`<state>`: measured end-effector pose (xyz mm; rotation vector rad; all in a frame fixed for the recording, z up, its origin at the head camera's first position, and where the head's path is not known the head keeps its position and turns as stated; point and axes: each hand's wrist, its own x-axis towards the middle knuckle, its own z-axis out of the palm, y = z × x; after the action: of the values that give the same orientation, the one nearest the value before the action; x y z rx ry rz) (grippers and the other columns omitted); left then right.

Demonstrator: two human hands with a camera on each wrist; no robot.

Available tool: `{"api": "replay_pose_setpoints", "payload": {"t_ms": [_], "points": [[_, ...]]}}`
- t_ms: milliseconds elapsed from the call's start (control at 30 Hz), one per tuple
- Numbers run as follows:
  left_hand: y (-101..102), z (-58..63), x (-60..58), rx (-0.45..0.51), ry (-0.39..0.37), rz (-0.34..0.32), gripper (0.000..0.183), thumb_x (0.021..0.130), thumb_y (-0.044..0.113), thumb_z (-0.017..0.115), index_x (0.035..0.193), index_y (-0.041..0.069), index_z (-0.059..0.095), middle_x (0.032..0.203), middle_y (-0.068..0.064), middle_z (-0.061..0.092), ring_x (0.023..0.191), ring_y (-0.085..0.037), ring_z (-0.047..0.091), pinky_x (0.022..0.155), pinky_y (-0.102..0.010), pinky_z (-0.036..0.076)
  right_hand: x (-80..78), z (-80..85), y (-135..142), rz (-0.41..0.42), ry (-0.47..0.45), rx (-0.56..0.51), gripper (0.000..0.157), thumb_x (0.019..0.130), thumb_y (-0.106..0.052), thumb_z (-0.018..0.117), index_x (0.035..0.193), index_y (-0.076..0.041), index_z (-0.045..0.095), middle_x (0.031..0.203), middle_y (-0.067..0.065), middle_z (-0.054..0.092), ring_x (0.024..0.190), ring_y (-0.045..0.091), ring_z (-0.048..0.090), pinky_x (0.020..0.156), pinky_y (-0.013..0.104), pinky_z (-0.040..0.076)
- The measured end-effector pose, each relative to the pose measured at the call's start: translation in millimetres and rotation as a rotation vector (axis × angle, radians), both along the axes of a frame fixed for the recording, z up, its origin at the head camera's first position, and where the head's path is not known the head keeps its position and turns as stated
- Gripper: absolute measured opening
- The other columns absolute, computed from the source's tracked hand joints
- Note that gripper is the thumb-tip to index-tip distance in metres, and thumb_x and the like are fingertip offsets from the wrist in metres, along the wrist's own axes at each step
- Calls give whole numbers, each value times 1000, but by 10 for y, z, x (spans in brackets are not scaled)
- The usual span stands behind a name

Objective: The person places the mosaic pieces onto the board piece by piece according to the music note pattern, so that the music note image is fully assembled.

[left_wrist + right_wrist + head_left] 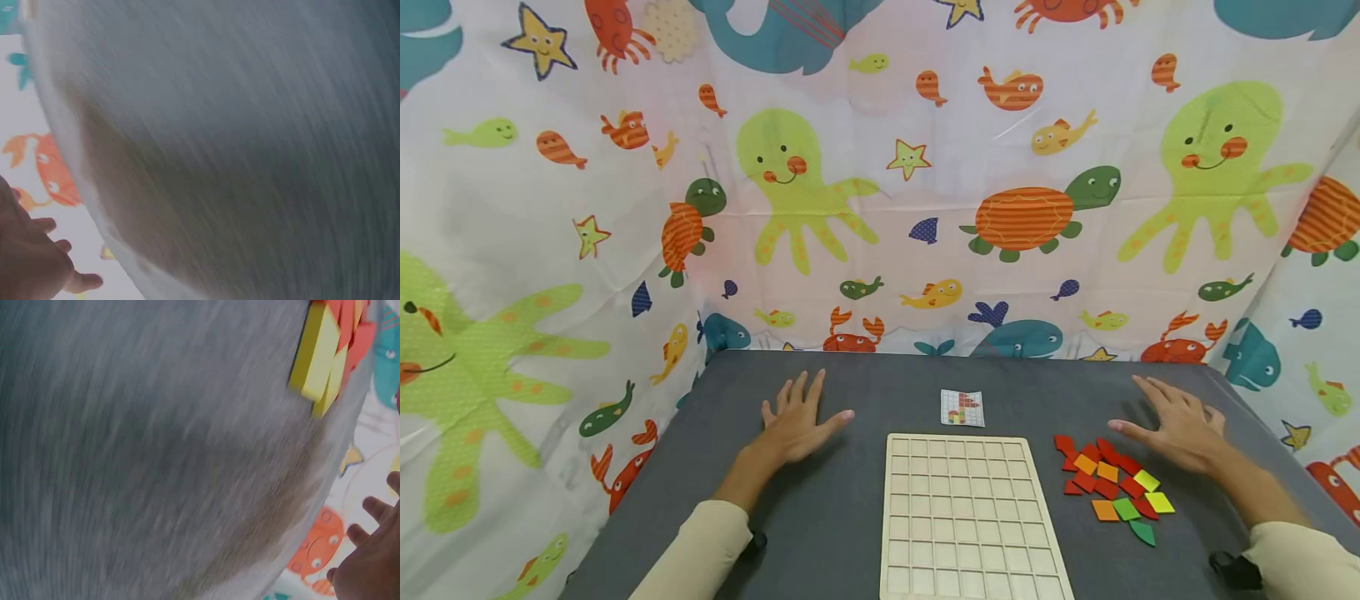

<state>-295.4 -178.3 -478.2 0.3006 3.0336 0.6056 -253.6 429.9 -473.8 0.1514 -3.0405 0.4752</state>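
Observation:
My left hand [796, 425] hovers over the table on the left, fingers spread, holding nothing. My right hand [1183, 425], also spread and holding nothing, is just beyond and to the right of a loose pile of coloured tiles [1107, 472]. Red, orange, yellow and green pieces make up that pile; one green piece [1143, 533] is leaf-shaped. A pale wooden grid board [955, 517] lies between the hands. Above its far edge lies a small pattern card [962, 408]. In the right wrist view, a yellow tile [315, 356] shows near the top.
A dark grey cloth covers the table [827, 533]. Behind it and along both sides hangs a white curtain [865, 317] printed with sea animals. Dark wrist straps [1234, 571] sit at the cuffs of the light sleeves [703, 542].

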Motion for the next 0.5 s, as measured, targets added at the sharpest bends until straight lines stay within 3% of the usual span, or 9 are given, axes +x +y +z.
{"api": "replay_pose_setpoints", "payload": {"t_ms": [133, 267, 500], "points": [[158, 96, 119, 161, 5, -10, 106, 94, 84, 49, 172, 22, 13, 176, -17, 16, 160, -48, 14, 118, -87, 13, 1, 22, -178, 15, -7, -44, 105, 92, -67, 67, 161, 3, 31, 157, 41, 34, 133, 63, 30, 88, 74, 30], [290, 168, 249, 285, -5, -14, 100, 96, 78, 54, 171, 21, 20, 174, -16, 22, 158, -46, 20, 117, -86, 20, 8, 45, -360, 38, -6, -79, 98, 92, -64, 72, 156, 5, 43, 152, 38, 44, 131, 57, 36, 83, 66, 34], [468, 173, 501, 413, -8, -19, 79, 101, 47, 70, 162, 8, 41, 158, -22, 44, 142, -43, 47, 114, -71, 43, 69, 46, -611, 127, 2, -131, 74, 90, -51, 81, 137, 4, 66, 128, 25, 69, 119, 45, 53, 80, 55, 36]]}}
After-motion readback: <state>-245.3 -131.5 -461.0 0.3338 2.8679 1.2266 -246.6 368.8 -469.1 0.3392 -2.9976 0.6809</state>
